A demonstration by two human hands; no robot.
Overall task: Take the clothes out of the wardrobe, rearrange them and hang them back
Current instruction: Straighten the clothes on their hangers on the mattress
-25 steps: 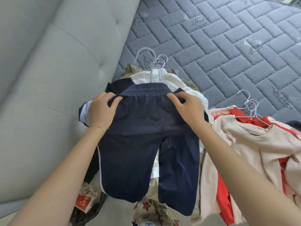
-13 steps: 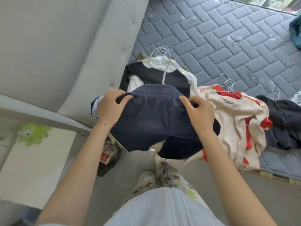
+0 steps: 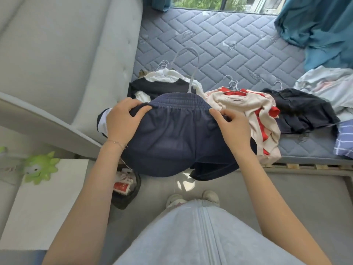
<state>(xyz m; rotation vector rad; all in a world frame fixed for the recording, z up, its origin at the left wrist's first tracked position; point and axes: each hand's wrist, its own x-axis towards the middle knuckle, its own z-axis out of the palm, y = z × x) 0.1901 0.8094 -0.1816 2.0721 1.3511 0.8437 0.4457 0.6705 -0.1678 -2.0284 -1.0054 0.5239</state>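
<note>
Standing on the floor beside the bed, the person shows a pale blue zipped garment (image 3: 202,236) at the bottom of the view. To their left sit a white cabinet top (image 3: 47,203) with a green toy (image 3: 41,167) and a dark bag (image 3: 127,190) holding a red packet.

Both hands are closed on the navy trousers (image 3: 172,134), which are held up over the bed's edge. The left hand (image 3: 122,119) curls round the left end of the elastic waistband, and the right hand (image 3: 235,129) pinches the right end. A white hanger (image 3: 191,73) rises from behind the waistband. It seems to carry the trousers, though the join is hidden.

Beyond them, on the quilted mattress (image 3: 210,41), lie heaps of hangered clothes. Black and white garments (image 3: 158,87) lie just behind the trousers and cream and red tops (image 3: 246,104) just beside them on the right. A dark garment (image 3: 301,108), pale clothes (image 3: 328,87) and a blue striped cloth (image 3: 343,138) lie farther right. A grey padded headboard (image 3: 57,54) stands to the left. Teal curtains (image 3: 321,25) hang at the far window.
</note>
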